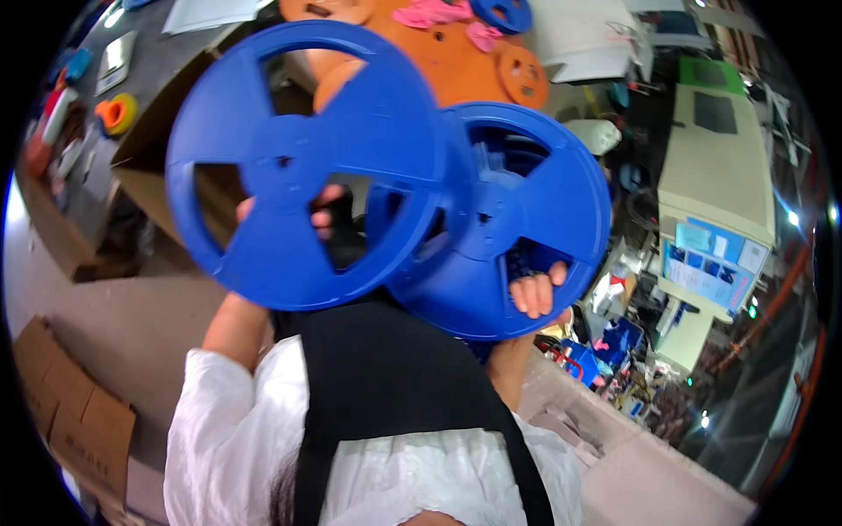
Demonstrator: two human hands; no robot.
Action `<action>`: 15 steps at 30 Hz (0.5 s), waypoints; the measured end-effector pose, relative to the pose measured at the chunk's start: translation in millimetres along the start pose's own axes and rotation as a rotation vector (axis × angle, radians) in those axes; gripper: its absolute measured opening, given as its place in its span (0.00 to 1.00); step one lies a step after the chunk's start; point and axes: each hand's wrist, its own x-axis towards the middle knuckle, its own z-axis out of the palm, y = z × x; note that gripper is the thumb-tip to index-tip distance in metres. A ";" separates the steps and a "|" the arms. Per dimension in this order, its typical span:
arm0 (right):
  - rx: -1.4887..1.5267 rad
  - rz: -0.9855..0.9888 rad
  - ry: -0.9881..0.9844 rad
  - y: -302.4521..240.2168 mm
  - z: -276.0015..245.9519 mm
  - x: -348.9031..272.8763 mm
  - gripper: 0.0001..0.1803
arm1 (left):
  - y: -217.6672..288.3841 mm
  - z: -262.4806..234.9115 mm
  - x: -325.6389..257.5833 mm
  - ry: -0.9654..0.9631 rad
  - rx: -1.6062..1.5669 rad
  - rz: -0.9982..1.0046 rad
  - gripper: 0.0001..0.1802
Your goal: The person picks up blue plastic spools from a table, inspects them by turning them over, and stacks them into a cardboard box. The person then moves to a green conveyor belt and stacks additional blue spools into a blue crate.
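A large blue plastic reel, round with wedge-shaped cut-outs, is held up on the left, tilted toward me. Behind it my left hand shows only in part through the cut-outs; its fingers are bent and gripping the reel. To the right, partly covered by the first, is a second blue reel. My right hand grips it near the lower right rim, with the fingers curled through a cut-out. Blue layers show inside its openings, and I cannot tell whether it is one reel or a stack.
An opened cardboard box stands behind the left reel. Orange discs and pink pieces lie beyond the reels. Yellow-orange tape sits on the dark table at left. A beige machine stands at right; flattened cardboard lies lower left.
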 end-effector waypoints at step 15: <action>0.033 -0.073 -0.093 8.0 0.6 14.6 0.22 | 31.4 -36.3 -28.2 -0.185 0.124 0.262 0.45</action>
